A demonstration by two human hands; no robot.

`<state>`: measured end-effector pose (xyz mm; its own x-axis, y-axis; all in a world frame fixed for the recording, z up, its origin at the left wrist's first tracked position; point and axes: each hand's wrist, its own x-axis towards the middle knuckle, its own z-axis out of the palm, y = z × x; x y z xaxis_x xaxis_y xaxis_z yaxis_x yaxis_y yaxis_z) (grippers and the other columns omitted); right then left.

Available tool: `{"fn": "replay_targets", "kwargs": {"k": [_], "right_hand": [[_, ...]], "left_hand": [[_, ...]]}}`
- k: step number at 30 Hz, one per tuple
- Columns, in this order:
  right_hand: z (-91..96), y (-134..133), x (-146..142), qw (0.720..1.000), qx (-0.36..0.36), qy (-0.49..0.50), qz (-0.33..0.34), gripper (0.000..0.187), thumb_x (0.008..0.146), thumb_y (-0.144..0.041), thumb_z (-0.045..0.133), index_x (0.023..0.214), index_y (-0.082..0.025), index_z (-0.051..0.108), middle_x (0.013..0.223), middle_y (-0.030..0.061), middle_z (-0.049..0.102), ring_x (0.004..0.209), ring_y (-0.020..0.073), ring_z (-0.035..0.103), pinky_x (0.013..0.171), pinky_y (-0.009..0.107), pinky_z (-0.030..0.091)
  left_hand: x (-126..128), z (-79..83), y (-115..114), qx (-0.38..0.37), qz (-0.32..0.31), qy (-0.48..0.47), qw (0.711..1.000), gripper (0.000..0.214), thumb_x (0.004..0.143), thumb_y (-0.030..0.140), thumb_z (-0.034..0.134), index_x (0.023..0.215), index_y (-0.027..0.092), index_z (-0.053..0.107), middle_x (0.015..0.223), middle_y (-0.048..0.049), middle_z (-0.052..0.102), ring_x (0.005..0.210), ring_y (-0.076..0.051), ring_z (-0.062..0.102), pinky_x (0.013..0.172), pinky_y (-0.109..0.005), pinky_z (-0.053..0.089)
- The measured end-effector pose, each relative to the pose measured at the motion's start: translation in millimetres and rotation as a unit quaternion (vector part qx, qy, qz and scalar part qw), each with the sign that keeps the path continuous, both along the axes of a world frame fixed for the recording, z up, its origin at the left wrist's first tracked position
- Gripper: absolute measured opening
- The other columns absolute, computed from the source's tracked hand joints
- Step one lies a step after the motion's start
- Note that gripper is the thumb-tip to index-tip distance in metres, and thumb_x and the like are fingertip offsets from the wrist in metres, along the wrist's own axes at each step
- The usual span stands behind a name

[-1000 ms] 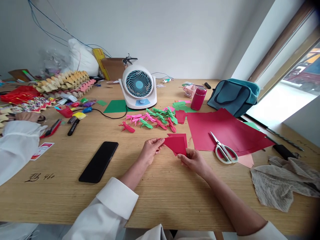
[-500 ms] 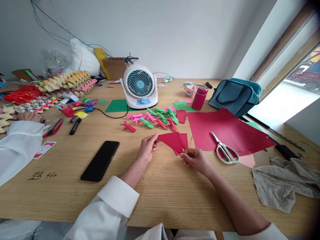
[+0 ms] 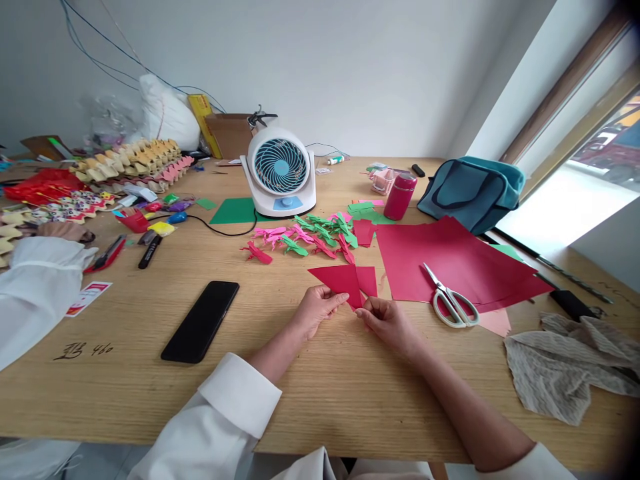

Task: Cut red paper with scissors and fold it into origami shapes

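Observation:
A folded red paper triangle (image 3: 339, 279) is held up between my two hands over the table. My left hand (image 3: 320, 308) pinches its lower edge, thumb lying on the front face. At the triangle's lower right corner, my right hand (image 3: 384, 319) grips it between thumb and fingers. Behind the triangle lies another small red paper piece (image 3: 367, 280), partly covered. Just beyond are several folded paper figures (image 3: 320, 230) in pink, green and red. To the right, white-handled scissors (image 3: 450, 303) rest on large red paper sheets (image 3: 415, 257).
A black phone (image 3: 201, 321) lies left of my hands. A white fan (image 3: 281, 173) stands at the back, with a red flask (image 3: 400, 197) and a blue bag (image 3: 470, 193) to its right. Grey cloth (image 3: 565, 367) lies at far right; another person's white sleeve (image 3: 40, 293) is at left.
My left hand has moved from the triangle's left tip, down and right to its lower edge. My right hand has shifted slightly left, still gripping the corner.

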<state>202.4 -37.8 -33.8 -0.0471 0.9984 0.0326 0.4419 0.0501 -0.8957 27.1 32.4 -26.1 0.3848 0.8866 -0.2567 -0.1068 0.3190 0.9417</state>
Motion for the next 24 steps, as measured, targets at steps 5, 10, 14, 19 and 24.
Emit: {"fn": "replay_targets", "kwargs": {"k": [5,10,14,19,24], "right_hand": [[5.5,-2,0,1.0,-0.003,0.004,0.017,0.034,0.089,-0.04,0.054,0.064,-0.019,0.048,0.056,-0.0039,0.048,0.053,0.0095,0.036,0.052,0.024,0.029],[6.6,-3,2,1.0,-0.008,0.008,0.021,0.033,0.088,-0.039,0.055,0.064,-0.02,0.044,0.056,-0.0058,0.04,0.053,0.009,0.032,0.051,0.024,0.026],[6.2,-2,4,1.0,-0.006,-0.008,0.011,0.033,0.087,-0.04,0.056,0.064,-0.02,0.042,0.056,-0.0066,0.035,0.053,0.0086,0.03,0.05,0.024,0.024],[7.1,-1,6,1.0,0.004,-0.01,0.01,0.035,0.087,-0.041,0.055,0.063,-0.02,0.04,0.059,-0.0062,0.032,0.055,0.0088,0.029,0.051,0.024,0.022],[7.2,-2,7,1.0,0.0,-0.008,0.019,0.036,0.087,-0.044,0.055,0.063,-0.02,0.041,0.059,-0.006,0.032,0.055,0.0089,0.028,0.05,0.024,0.022]], "left_hand": [[-6,3.2,7,0.012,0.027,-0.014,0.999,0.045,0.052,0.048,0.086,0.059,0.01,0.062,0.046,0.0045,0.047,0.042,-0.002,0.034,0.04,-0.017,0.018],[-15,6.4,22,0.021,0.078,-0.038,0.996,0.049,0.047,0.05,0.087,0.059,0.012,0.059,0.049,0.0045,0.049,0.042,-0.002,0.034,0.039,-0.016,0.017],[-20,7.2,28,0.022,0.117,-0.055,0.991,0.051,0.047,0.05,0.087,0.065,0.014,0.058,0.055,0.0047,0.052,0.044,-0.002,0.035,0.038,-0.015,0.017],[-21,7.8,29,0.01,0.128,-0.075,0.989,0.053,0.048,0.052,0.087,0.064,0.015,0.052,0.056,0.0046,0.053,0.044,-0.001,0.036,0.036,-0.013,0.018],[-21,7.8,29,0.001,0.128,-0.086,0.988,0.052,0.048,0.05,0.087,0.067,0.016,0.051,0.057,0.0051,0.053,0.043,-0.001,0.038,0.036,-0.012,0.019]]}}
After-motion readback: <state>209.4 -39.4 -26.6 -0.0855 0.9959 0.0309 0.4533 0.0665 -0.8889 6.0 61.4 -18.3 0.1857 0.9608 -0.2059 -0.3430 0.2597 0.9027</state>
